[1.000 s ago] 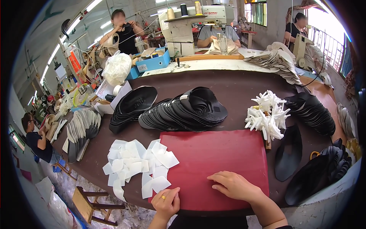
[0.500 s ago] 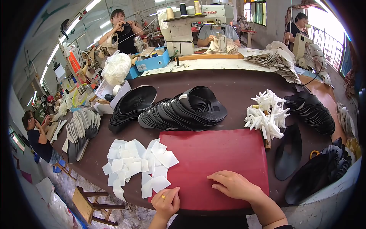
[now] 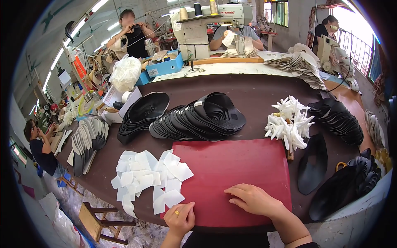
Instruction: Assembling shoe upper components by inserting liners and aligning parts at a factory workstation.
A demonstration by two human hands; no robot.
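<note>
On the front left edge of a red mat (image 3: 244,165) rests my left hand (image 3: 180,215), a ring on one finger. Its fingers are curled in with the thumb against them, and nothing shows in them. Beside it lies a loose heap of thin white pieces (image 3: 140,171), some overlapping the mat. My right hand (image 3: 252,200) lies palm down on the mat's front right part, fingers stretched to the left, holding nothing. Behind the mat, a long fanned stack of black shoe-upper pieces (image 3: 186,124) leans over, with a second black stack (image 3: 142,115) to its left.
A cluster of white finger-like pieces (image 3: 289,124) stands at the mat's far right corner. Black pieces (image 3: 313,165) and another black stack (image 3: 339,122) lie farther right. A white box (image 3: 124,103), a blue box (image 3: 167,66) and a sewing machine (image 3: 198,37) stand behind. Several co-workers sit or stand around.
My hands and the things on the table stay put. The person behind the sewing machine has lifted a pale piece. At the far right, a person's head has shifted.
</note>
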